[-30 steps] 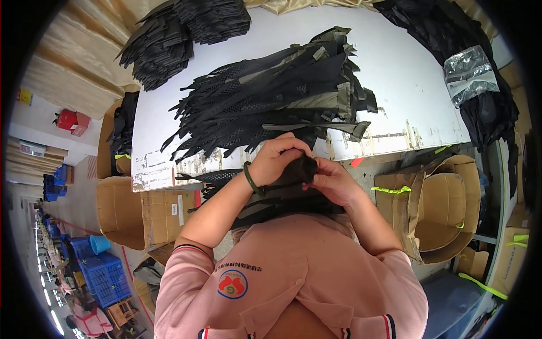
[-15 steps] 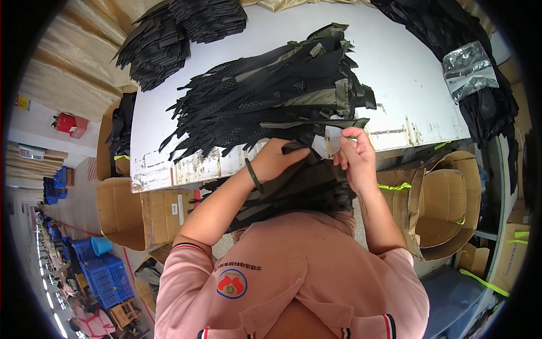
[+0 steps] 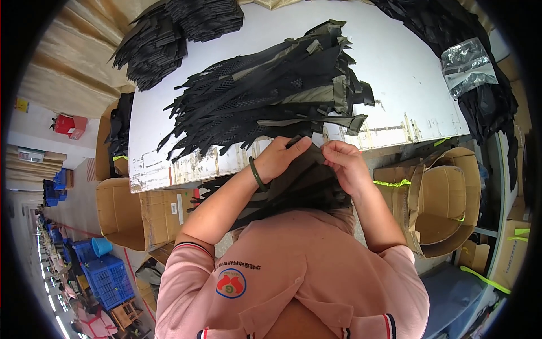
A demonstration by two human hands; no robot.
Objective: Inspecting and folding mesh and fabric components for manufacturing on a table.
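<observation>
- Left hand (image 3: 280, 158): thumb on top, fingers curled under, grasping the edge of a dark cloth piece (image 3: 311, 165).
- Right hand (image 3: 347, 164): just right of the left-hand grip, fingers bent, thumb and forefinger close together at the cloth's edge; can't tell whether cloth is caught between the tips.
- Dark cloth piece: between the two hands, hanging from the grip toward the body, over more black fabric (image 3: 248, 217) at the lap. Where one ends and the other begins: unclear.
- Handling, judged: light, limp, thin; folds and droops easily, won't hold a shape unaided. May be a bit slick. Not fragile, though narrow strips could tangle or fray.
- Best hold, judged: pinch the upper edge with both thumbs, hands a little apart, so it stays flat; a single-point hold would likely let it sag.
- Beyond the grip: loose pile of black mesh and cloth pieces (image 3: 265, 85) on the white table (image 3: 395, 73), strip ends trailing left.
- Far left of the grip: neat black stacks (image 3: 155, 48).
- Far right: clear plastic bag (image 3: 468, 62) on black material (image 3: 488, 110).
- Lower left and right of the grip: cardboard boxes (image 3: 121, 209).
</observation>
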